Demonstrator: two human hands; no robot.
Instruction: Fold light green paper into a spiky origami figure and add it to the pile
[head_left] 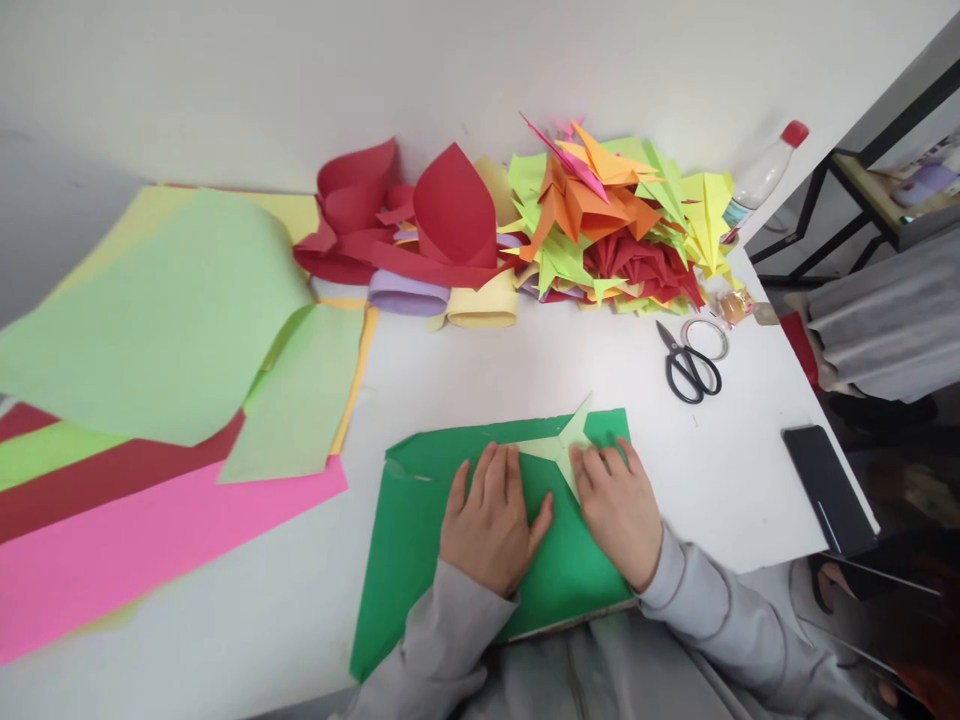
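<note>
A pale green folded paper piece (pixel 559 447), with narrow points spreading from its middle, lies on a dark green sheet (pixel 420 530). My left hand (pixel 491 520) rests palm down on the sheet, fingers stretched and thumb apart, its fingertips at the piece's left point. The fingers of my right hand (pixel 619 515) are bent over the piece's lower right side and hold it against the sheet. The right thumb is hidden, as is part of the paper beneath that hand.
Large coloured sheets (pixel 150 310) spread over the left. Rolled red paper (pixel 454 215) and a heap of folded paper pieces (pixel 600 220) stand along the wall. To the right are scissors (pixel 690 370), a tape roll (pixel 706 340), a bottle (pixel 765 175) and a black phone (pixel 829 490).
</note>
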